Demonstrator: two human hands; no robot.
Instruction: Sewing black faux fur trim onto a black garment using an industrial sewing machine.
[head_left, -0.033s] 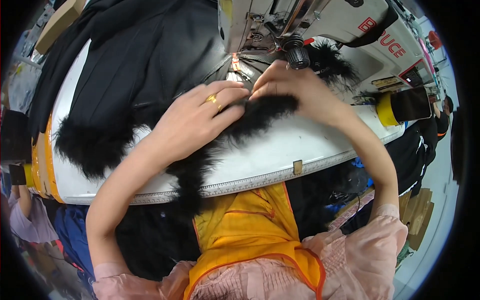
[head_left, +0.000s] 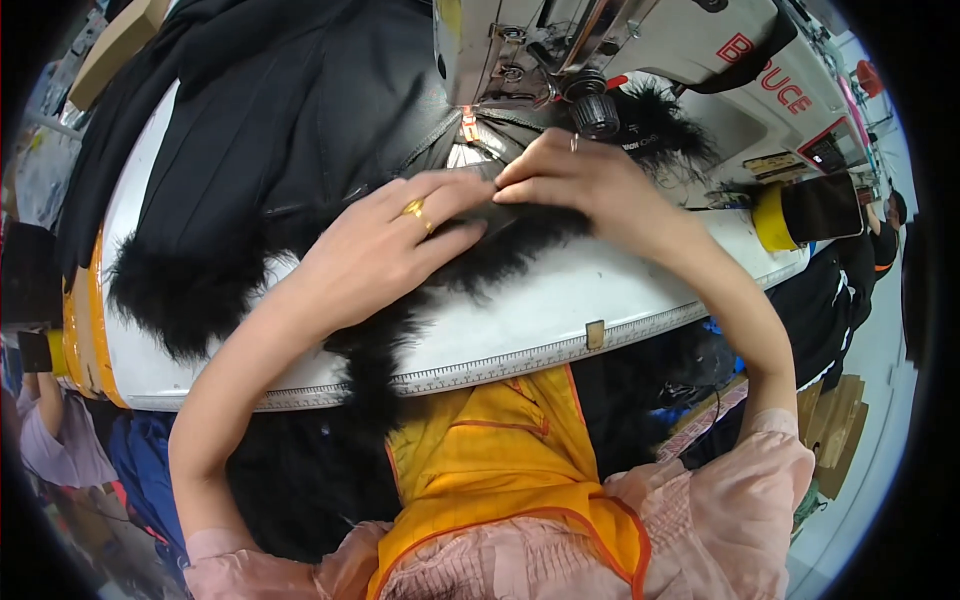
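Note:
Black cloth [head_left: 300, 110] with fluffy black feather trim [head_left: 190, 295] lies over a white sewing table [head_left: 520, 320]. The left hand [head_left: 375, 250], a gold ring on one finger, rests on the cloth, fingers curled over its edge by the trim. My right hand [head_left: 600, 190] pinches the edge of the cloth between thumb and fingertips, meeting the left fingertips. Just beyond them is the lit presser foot [head_left: 468, 125] of a sewing machine [head_left: 740, 60], with the cloth running up to it. What lies under the left fingers is hidden.
A measuring tape strip [head_left: 480, 372] runs along the table's front edge. A black knob [head_left: 597, 115] sticks out from the machine head near my right hand. More feather trim [head_left: 665, 130] lies against the machine. Another person's arm [head_left: 45, 405] shows at the far left.
My right hand has turned and its fingertips have come to a pinch beside the left fingers. The left hand and the trim below have shifted slightly left.

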